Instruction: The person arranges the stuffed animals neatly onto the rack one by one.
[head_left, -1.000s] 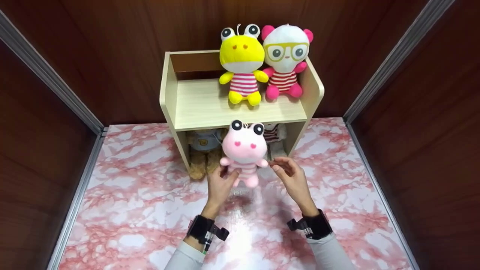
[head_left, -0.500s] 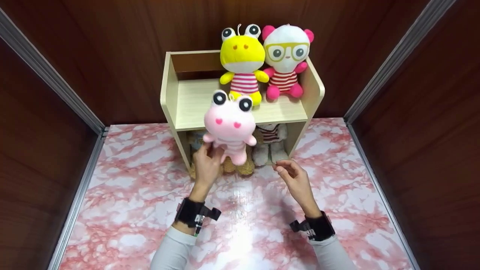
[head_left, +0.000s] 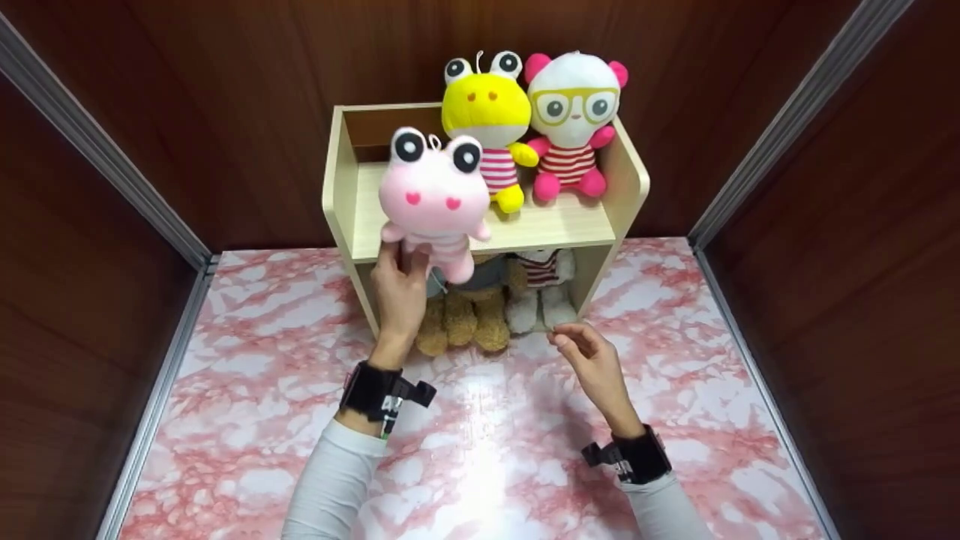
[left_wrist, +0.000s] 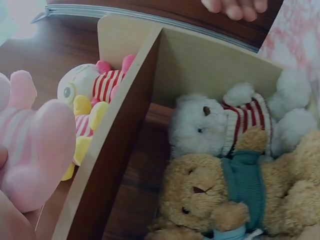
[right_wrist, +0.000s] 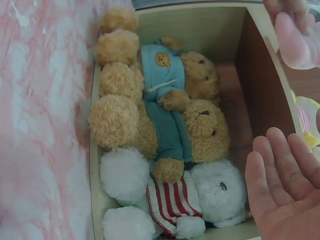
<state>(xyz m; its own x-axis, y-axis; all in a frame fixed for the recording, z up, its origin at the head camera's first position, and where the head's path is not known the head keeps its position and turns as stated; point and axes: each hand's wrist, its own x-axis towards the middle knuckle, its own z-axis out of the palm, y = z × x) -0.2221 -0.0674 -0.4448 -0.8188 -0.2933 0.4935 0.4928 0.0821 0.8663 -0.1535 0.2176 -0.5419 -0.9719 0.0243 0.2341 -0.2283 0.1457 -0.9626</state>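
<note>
A pink plush toy (head_left: 435, 195) with big round eyes, heart nostrils and a striped body is held upright at its lower body by my left hand (head_left: 401, 296). In the head view it overlaps the front of the upper shelf (head_left: 555, 229) and part of a yellow plush frog (head_left: 487, 105). Beside the frog sits a white and pink plush panda (head_left: 574, 105) with yellow glasses. My right hand (head_left: 596, 367) holds nothing; its fingers are loosely bent in front of the shelf's lower right, and in the right wrist view its palm (right_wrist: 285, 200) shows.
On the lower level sit two brown teddy bears, one in a teal sweater (right_wrist: 167, 130) and one in a light blue top (right_wrist: 162, 65), plus a white bear (right_wrist: 217, 190) in a striped sweater. Dark wood panels (head_left: 97, 172) surround the pink marbled floor (head_left: 285, 420).
My left hand has carried the pink plush toy up and to the left, from before the lower level to the upper shelf's front. My right hand has barely moved.
</note>
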